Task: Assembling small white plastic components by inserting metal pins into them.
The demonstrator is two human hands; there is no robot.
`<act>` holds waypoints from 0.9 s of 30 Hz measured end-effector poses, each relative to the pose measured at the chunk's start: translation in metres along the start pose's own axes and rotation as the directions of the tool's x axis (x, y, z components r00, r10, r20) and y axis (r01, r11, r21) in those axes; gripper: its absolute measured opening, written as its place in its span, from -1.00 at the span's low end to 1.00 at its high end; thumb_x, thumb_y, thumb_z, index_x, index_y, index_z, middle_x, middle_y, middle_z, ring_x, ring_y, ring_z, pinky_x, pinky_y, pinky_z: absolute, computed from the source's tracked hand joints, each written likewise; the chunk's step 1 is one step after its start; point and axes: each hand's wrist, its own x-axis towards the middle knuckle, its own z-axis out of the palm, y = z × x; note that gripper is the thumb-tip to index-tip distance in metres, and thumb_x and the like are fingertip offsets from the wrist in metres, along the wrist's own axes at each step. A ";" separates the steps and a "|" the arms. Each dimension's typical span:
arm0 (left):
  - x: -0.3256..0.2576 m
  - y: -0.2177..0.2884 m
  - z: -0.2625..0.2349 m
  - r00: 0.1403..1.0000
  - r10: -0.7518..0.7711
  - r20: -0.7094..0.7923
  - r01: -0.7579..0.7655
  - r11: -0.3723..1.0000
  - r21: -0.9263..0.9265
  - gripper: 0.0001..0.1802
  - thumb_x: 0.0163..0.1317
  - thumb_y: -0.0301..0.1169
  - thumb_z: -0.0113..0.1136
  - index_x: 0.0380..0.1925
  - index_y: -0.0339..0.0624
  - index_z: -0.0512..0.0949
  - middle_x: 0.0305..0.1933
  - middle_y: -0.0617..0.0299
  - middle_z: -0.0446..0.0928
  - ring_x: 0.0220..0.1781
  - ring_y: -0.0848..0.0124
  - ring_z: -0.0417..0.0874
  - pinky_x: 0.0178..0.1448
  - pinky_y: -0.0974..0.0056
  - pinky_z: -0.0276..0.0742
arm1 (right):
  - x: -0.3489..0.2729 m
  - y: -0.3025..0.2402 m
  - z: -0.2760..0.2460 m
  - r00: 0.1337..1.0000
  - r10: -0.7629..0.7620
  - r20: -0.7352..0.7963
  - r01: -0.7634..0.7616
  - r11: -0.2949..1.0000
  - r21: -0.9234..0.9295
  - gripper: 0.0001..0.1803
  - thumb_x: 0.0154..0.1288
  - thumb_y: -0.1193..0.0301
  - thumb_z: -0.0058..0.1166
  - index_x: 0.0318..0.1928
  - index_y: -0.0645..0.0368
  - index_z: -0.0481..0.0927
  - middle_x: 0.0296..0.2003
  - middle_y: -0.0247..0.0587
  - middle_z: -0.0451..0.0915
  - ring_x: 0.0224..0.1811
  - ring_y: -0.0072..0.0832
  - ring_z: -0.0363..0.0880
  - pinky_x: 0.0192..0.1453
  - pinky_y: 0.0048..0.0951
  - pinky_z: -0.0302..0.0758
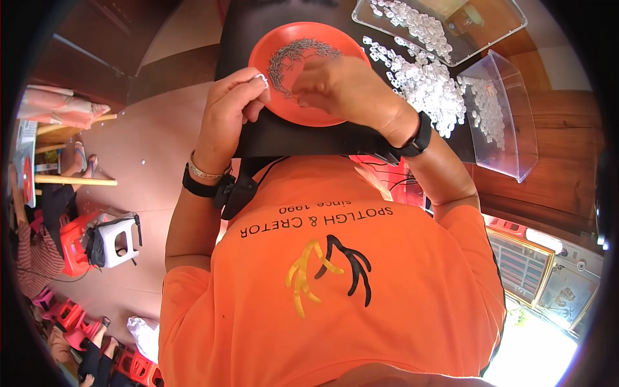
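Note:
An orange-red round plate (306,116) sits on the black table, with many small grey nails (280,62) strewn along its far and left side. At the plate's left rim, my left hand (227,106) pinches a small white plastic cable clip (262,80) between thumb and fingers. Over the plate's middle hovers my right hand (351,87). Its fingers are bent downward and smeared by motion, so whether they hold anything cannot be made out. A heap of white cable clips (429,93) lies on the table right of the plate.
Behind the heap, a clear plastic tub (480,48) holds more white clips. Another clear container (516,122) with clips stands at the right. Stools, including a white one (119,238), and other people are on the floor to the left.

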 end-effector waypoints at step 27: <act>-0.005 -0.014 0.005 0.994 -0.062 -0.086 0.044 0.978 -0.204 -0.71 0.27 -0.29 -0.05 -0.53 -0.23 0.49 -0.62 0.33 0.39 -0.57 0.58 0.36 -0.46 0.49 0.19 | 0.013 0.016 0.024 0.999 -0.036 0.040 0.042 0.986 -0.162 -0.87 0.13 0.44 0.07 -0.27 0.11 0.58 -0.32 -0.20 0.56 -0.29 -0.19 0.57 -0.25 -0.25 0.51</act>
